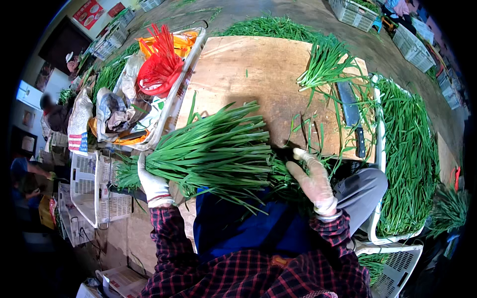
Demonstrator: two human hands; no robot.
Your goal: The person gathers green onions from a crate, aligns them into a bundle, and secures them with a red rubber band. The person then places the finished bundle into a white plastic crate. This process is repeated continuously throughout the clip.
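My left hand (153, 185), in a white knit glove, grips a large bunch of long green leaves, likely garlic chives (212, 149). The bunch lies sideways above my lap and the near edge of a wooden board (253, 56), its pale ends pointing right. My right hand (315, 180), in a pale glove, is by those ends with thumb and fingers apart; nothing shows in its grasp. Loose leaves (281, 173) hang beside its fingertips. On the board's right side a smaller chive bunch (324, 65) lies near a black-handled cleaver (347, 102) among scattered leaves.
A white crate full of chives (406, 160) stands right of the board. On the left, a white basket (193, 56) holds bags and red plastic strips (160, 74). Another white crate (84, 186) sits lower left. More chives (272, 28) lie beyond the board. People are at the far edges.
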